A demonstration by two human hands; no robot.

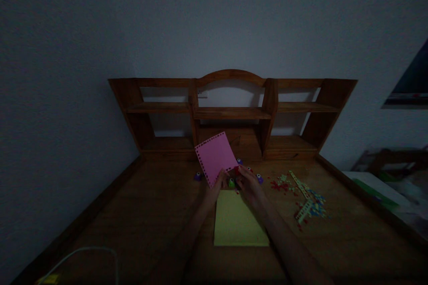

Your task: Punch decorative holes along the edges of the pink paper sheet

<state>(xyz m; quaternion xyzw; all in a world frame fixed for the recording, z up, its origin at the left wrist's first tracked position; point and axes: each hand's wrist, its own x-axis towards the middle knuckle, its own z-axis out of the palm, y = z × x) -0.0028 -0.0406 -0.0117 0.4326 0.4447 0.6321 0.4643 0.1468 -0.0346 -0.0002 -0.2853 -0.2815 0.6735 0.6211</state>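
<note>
My left hand (216, 188) pinches the lower edge of a pink paper sheet (216, 156) whose borders carry rows of punched holes; the sheet is lifted and tilted above the desk. My right hand (249, 183) is closed round a small red punch (237, 170) at the sheet's lower right corner. A green punch (231, 182) sits on the desk between my hands. Under my forearms lies a yellow sheet (239, 220).
Purple punches (197, 176) (259, 178) stand to either side. Paper scraps and punched strips (306, 198) litter the desk's right part. A wooden shelf unit (230, 111) rises at the back. A white cable (80, 254) lies front left.
</note>
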